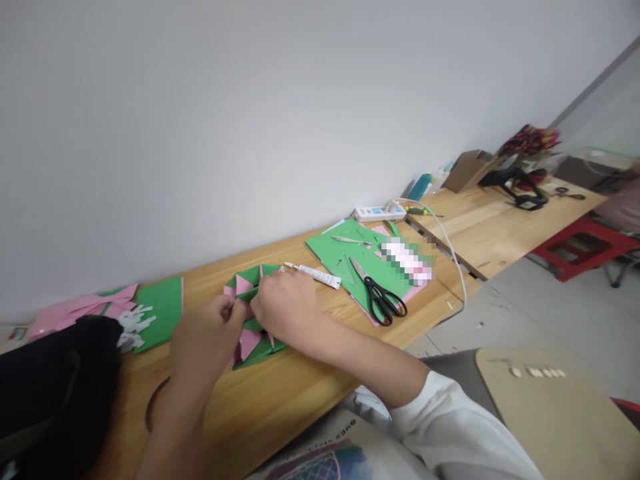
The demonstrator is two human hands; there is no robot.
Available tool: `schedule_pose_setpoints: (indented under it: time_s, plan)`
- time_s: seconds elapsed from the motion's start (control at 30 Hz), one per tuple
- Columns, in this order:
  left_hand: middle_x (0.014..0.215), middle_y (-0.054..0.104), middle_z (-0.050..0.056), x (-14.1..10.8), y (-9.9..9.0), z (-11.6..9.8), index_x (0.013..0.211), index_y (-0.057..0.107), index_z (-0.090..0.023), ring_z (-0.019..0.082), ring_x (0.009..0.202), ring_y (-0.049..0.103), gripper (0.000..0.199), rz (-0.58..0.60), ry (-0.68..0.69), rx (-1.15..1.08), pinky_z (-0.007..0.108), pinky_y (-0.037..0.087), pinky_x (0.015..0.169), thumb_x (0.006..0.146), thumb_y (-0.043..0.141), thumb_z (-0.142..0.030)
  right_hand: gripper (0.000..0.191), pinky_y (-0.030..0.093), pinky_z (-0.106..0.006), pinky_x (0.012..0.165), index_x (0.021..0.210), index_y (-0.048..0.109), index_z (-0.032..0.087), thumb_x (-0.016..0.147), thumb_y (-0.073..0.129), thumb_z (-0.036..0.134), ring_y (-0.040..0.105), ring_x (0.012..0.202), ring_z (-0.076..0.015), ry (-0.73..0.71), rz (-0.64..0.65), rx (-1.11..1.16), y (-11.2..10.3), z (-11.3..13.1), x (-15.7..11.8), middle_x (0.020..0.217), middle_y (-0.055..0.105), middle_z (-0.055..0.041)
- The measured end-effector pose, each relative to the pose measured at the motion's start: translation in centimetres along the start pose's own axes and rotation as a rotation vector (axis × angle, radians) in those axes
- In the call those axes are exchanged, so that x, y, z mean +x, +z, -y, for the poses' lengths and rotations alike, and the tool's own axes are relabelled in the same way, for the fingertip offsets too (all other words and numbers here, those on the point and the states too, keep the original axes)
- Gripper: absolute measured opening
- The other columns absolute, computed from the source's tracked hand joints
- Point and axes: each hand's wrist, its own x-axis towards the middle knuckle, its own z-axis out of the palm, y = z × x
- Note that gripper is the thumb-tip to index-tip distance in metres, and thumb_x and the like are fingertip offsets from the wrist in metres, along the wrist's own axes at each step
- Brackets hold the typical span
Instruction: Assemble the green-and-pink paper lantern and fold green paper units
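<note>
A round craft of folded green and pink paper (250,341) lies on the wooden table in front of me. My left hand (213,333) is at its left side, with thumb and fingers pinched together on the folded paper. Over its upper right part, my right hand (287,303) is closed, knuckles up, and its fingertips are hidden behind the hand. Just behind the right hand lies a white glue tube (323,275) with a thin nozzle. Black-handled scissors (377,293) rest farther right on green paper sheets (330,247).
A utility knife (351,241) lies on the green sheets, below a white power strip (380,213) with a cable. Left are a black bag (60,387), pink paper (85,310), another green sheet (163,310) and white scraps (135,327). A cardboard box (470,170) stands far right.
</note>
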Motion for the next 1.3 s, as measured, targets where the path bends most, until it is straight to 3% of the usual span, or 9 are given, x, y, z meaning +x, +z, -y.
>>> schedule_pose_setpoints:
  time_s: [0.2, 0.63, 0.87, 1.07, 1.3]
  plan:
    - [0.048, 0.049, 0.001, 0.3, -0.2, 0.0, 0.050, 0.047, -0.022, 0.017, 0.048, 0.045, 0.035, 0.084, -0.064, -0.021, 0.026, 0.025, 0.049, 0.083, 0.039, -0.031, 0.022, 0.048, -0.029, 0.062, 0.082, 0.070, 0.012, 0.084, 0.049, 0.017, 0.069, 0.078, -0.0219, 0.002, 0.029, 0.015, -0.5, 0.2, 0.0, 0.085, 0.073, -0.0173]
    - [0.052, 0.056, 0.003, 0.4, -0.1, 0.5, 0.055, 0.054, -0.023, 0.020, 0.054, 0.051, 0.034, 0.092, -0.018, -0.007, 0.027, 0.028, 0.049, 0.083, 0.038, -0.034, 0.020, 0.046, -0.028, 0.059, 0.080, 0.070, 0.013, 0.081, 0.050, 0.014, 0.068, 0.078, -0.0214, -0.049, 0.041, 0.016, -0.9, 0.1, -0.4, 0.086, 0.073, -0.0148]
    - [0.052, 0.055, 0.002, 1.2, 0.0, 0.3, 0.051, 0.045, -0.022, 0.019, 0.057, 0.053, 0.036, 0.191, -0.040, 0.017, 0.026, 0.029, 0.052, 0.083, 0.036, -0.032, 0.021, 0.047, -0.027, 0.061, 0.078, 0.070, 0.011, 0.081, 0.049, 0.014, 0.069, 0.079, -0.0211, 0.006, 0.040, 0.021, -0.2, -0.3, 0.5, 0.085, 0.073, -0.0158]
    - [0.058, 0.060, 0.002, 2.3, 0.8, 0.2, 0.063, 0.057, -0.023, 0.021, 0.064, 0.056, 0.030, 0.266, -0.149, 0.035, 0.026, 0.030, 0.054, 0.084, 0.038, -0.033, 0.024, 0.049, -0.029, 0.062, 0.082, 0.070, 0.011, 0.083, 0.049, 0.023, 0.070, 0.080, -0.0234, 0.067, 0.033, 0.025, 0.7, -0.7, 1.4, 0.085, 0.073, -0.0166]
    - [0.069, 0.066, 0.004, 1.8, 1.0, 0.9, 0.070, 0.062, -0.022, 0.021, 0.068, 0.059, 0.035, 0.242, -0.064, 0.035, 0.025, 0.032, 0.056, 0.088, 0.036, -0.036, 0.029, 0.048, -0.031, 0.062, 0.081, 0.070, 0.013, 0.087, 0.043, 0.024, 0.069, 0.081, -0.0242, -0.040, 0.036, 0.020, 0.4, -1.6, 0.9, 0.087, 0.073, -0.0126]
